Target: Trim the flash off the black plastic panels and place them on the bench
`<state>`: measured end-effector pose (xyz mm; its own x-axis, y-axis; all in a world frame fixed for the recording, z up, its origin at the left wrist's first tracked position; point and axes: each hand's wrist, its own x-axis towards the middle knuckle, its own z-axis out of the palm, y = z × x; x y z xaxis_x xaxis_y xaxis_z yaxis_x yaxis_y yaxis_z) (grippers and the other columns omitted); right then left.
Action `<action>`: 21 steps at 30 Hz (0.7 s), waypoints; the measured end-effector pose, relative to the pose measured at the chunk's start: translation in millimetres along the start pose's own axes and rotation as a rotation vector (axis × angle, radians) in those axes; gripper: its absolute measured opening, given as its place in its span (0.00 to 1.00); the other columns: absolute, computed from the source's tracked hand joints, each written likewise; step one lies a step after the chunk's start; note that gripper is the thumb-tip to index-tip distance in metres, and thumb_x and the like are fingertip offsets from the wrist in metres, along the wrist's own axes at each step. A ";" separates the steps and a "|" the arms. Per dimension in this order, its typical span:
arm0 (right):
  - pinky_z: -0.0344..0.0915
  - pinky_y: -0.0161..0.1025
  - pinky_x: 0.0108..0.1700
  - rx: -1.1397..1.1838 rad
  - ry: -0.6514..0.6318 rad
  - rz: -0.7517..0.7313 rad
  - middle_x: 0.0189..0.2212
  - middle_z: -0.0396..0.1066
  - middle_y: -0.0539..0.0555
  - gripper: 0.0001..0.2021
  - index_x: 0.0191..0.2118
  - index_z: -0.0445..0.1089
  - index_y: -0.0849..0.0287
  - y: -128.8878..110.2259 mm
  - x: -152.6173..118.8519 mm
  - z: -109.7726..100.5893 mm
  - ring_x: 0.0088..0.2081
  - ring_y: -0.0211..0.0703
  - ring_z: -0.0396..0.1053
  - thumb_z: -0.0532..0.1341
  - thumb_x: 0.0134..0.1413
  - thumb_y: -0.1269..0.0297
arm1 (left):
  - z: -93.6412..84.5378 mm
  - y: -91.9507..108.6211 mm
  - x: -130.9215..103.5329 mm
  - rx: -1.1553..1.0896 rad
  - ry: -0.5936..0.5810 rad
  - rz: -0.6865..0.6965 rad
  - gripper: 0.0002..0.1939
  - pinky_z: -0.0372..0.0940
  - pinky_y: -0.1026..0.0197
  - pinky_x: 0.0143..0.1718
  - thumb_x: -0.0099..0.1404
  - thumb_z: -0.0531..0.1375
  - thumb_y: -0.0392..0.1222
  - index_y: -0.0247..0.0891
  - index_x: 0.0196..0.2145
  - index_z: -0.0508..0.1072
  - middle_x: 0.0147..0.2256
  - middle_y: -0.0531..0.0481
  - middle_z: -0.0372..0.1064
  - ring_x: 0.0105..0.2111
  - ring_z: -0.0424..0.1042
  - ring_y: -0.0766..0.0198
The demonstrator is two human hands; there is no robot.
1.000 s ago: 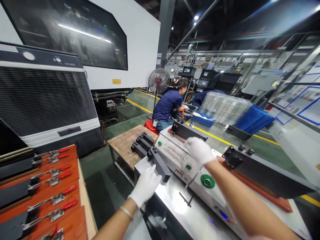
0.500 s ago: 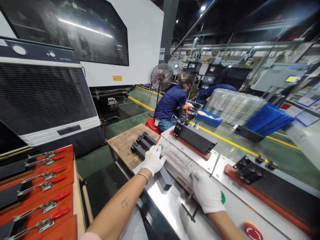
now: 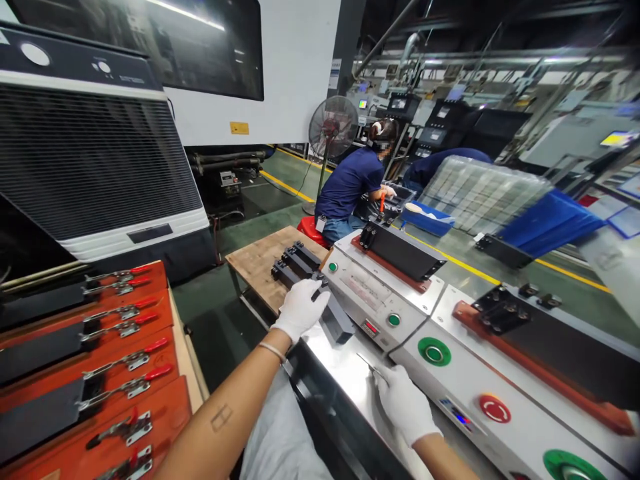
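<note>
Brown wood-topped table [image 3: 257, 268], beyond the left hand [image 3: 301, 310]: two dark grey, block-ended bars [image 3: 286, 275] are borne side by side. Shiny silver metal worktop [image 3: 325, 357], below that hand: one dark grey rectangular bar [image 3: 337, 323] is carried.

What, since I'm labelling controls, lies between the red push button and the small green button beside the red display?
A large green-ringed button, and the seam between two machine housings, as the head view shows.
</note>
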<state>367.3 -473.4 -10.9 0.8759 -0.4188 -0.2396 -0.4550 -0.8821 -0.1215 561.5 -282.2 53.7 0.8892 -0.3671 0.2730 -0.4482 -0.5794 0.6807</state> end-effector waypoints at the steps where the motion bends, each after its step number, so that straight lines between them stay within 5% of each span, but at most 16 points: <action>1: 0.66 0.38 0.38 0.034 0.002 0.018 0.45 0.68 0.57 0.18 0.50 0.72 0.51 3.7 -7.6 12.6 0.40 0.46 0.74 0.47 0.65 0.58 | -3.1 -0.1 -13.2 -0.037 0.008 -0.011 0.21 0.60 0.55 0.58 0.63 0.56 0.46 0.33 0.50 0.74 0.50 0.41 0.72 0.52 0.69 0.56; 5: 0.68 0.40 0.41 0.109 0.065 0.002 0.51 0.66 0.56 0.20 0.52 0.70 0.48 16.0 -38.7 53.3 0.41 0.47 0.74 0.50 0.62 0.50 | -12.4 3.5 -72.2 -0.299 -0.015 -0.103 0.20 0.60 0.54 0.59 0.64 0.55 0.45 0.33 0.50 0.74 0.51 0.41 0.72 0.53 0.69 0.57; 9: 0.70 0.40 0.35 0.016 0.107 -0.096 0.48 0.69 0.55 0.19 0.55 0.68 0.45 26.8 -59.1 82.4 0.39 0.48 0.74 0.50 0.61 0.60 | -6.2 9.4 -125.9 -0.459 -0.079 -0.305 0.20 0.65 0.54 0.55 0.62 0.57 0.47 0.39 0.49 0.74 0.51 0.45 0.73 0.51 0.71 0.56; 14: 0.69 0.39 0.37 0.036 0.116 -0.328 0.38 0.72 0.56 0.21 0.53 0.71 0.49 37.9 -68.9 82.0 0.35 0.46 0.73 0.45 0.63 0.68 | 11.4 14.7 -169.4 -0.604 -0.089 -0.401 0.19 0.66 0.52 0.54 0.58 0.58 0.44 0.36 0.46 0.76 0.48 0.41 0.74 0.49 0.73 0.54; 17: 0.70 0.41 0.39 0.091 0.183 -0.148 0.46 0.69 0.57 0.18 0.53 0.70 0.48 48.8 -75.8 68.5 0.41 0.49 0.73 0.50 0.62 0.59 | 15.2 11.2 -190.7 -0.641 -0.097 -0.453 0.21 0.65 0.53 0.55 0.57 0.60 0.47 0.36 0.46 0.76 0.50 0.41 0.73 0.51 0.71 0.53; 21: 0.71 0.45 0.45 0.089 0.133 0.052 0.58 0.60 0.58 0.25 0.58 0.65 0.47 70.6 -88.3 65.7 0.50 0.53 0.70 0.58 0.54 0.52 | 13.0 2.1 -215.9 -0.657 -0.143 -0.549 0.25 0.64 0.52 0.56 0.55 0.62 0.51 0.35 0.48 0.75 0.50 0.41 0.73 0.52 0.70 0.51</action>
<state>247.3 -484.5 -61.6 0.8616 -0.4934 -0.1191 -0.5075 -0.8386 -0.1981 367.4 -213.6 -12.6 0.9244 -0.2724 -0.2669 0.2236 -0.1798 0.9580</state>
